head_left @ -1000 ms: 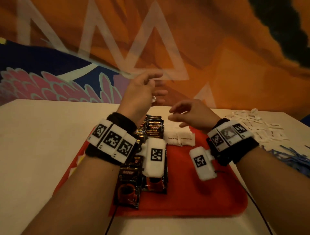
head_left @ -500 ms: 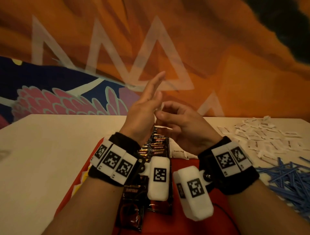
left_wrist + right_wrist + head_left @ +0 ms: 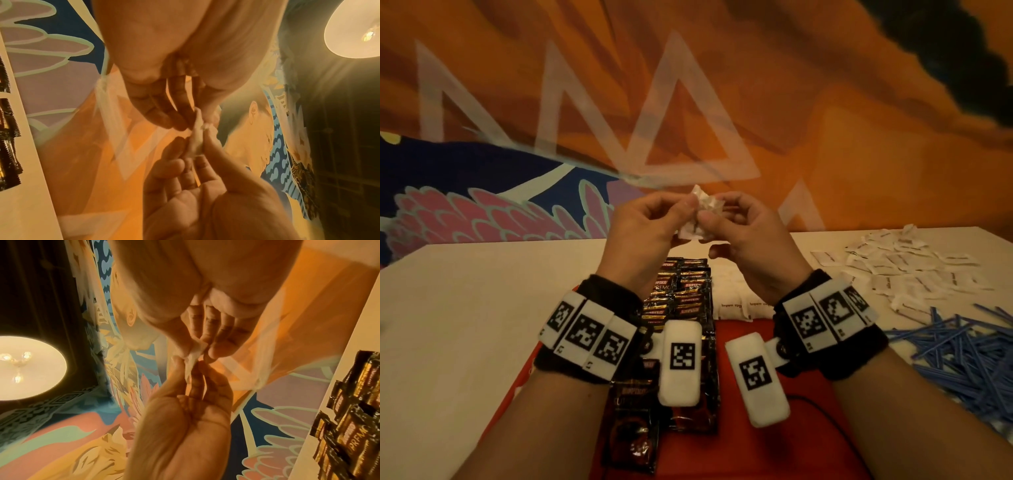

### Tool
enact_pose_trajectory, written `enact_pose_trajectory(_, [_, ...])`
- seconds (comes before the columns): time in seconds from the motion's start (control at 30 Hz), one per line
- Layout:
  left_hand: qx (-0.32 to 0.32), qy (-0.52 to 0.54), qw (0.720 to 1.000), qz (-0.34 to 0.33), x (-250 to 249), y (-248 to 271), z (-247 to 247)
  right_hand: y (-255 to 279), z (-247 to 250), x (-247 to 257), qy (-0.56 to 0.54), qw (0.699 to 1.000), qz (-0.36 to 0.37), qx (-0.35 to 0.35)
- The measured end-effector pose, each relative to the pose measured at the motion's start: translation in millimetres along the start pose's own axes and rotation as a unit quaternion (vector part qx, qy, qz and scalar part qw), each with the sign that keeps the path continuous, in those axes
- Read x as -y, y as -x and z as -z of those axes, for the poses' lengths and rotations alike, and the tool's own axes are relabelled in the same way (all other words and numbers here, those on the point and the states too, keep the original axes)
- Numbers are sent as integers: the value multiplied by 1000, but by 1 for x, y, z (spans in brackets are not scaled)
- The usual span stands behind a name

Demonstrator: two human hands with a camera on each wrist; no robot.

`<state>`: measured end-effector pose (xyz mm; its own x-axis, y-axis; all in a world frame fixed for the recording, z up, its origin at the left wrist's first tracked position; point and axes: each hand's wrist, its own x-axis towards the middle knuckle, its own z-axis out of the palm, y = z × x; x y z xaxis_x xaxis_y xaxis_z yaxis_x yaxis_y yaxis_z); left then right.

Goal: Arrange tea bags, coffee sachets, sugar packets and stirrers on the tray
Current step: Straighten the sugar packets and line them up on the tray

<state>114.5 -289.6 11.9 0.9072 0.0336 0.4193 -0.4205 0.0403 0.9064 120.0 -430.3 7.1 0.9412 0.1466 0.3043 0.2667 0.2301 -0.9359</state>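
Note:
Both hands are raised above the red tray (image 3: 808, 442). Between them is a small crumpled white packet (image 3: 703, 214), pinched on one side by my left hand (image 3: 688, 209) and on the other by my right hand (image 3: 715, 209). The left wrist view shows the packet (image 3: 197, 138) squeezed between thumbs and fingertips of both hands. The right wrist view shows the same packet (image 3: 195, 353). Rows of dark coffee sachets (image 3: 681, 294) lie on the tray's left half. White brown-sugar packets (image 3: 736, 303) sit at its far edge.
A loose pile of white packets (image 3: 907, 263) lies on the pale table (image 3: 465, 325) at the right. In front of it is a heap of blue stirrers (image 3: 962, 353). A painted wall stands right behind the table. A lit lamp (image 3: 353, 29) hangs overhead.
My right hand has risen from over the tray to meet my left hand. The left fingers, stretched out half a second ago, now curl, and both hands pinch the white packet.

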Motion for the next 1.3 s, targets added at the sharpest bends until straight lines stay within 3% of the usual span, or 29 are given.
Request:
enact_pose_trajectory(0.17, [-72, 8, 997, -15, -2, -3, 1, -2, 4, 3, 25, 999, -24, -4])
enact_pose_trajectory(0.23, [-36, 3, 999, -7, -3, -2, -1, -2, 6, 2, 14, 1000, -25, -8])
enact_pose_trajectory(0.33, [28, -84, 996, -4, -2, 2, -6, -2, 6, 1, -7, 1000, -16, -13])
enact_pose_trajectory(0.4, [16, -108, 994, -23, -3, 3, -5, -2, 7, 0, -28, 999, -12, -13])
enact_pose_trajectory(0.53, [-31, -54, 998, -28, 1, 0, -2, -3, 10, 2, -67, 998, -5, 14])
enact_pose_trajectory(0.7, [-71, -4, 997, -7, 6, -2, -6, -2, 15, 0, 64, 997, -12, 38])
enact_pose_trajectory(0.9, [-44, -146, 985, -79, 1, -2, 1, -2, 25, 8, -13, 994, -34, 106])
enact_pose_trajectory(0.97, [-44, -164, 982, -88, -2, 0, 0, -1, 23, 8, -6, 995, -29, 93])
enact_pose_trajectory(1.1, [-34, -32, 999, -16, -2, 1, -4, -3, 17, 2, -39, 999, 5, -4])
enact_pose_trajectory(1.3, [-10, 2, 1000, 11, 0, 1, -2, -2, 17, 5, -47, 999, -20, 7])
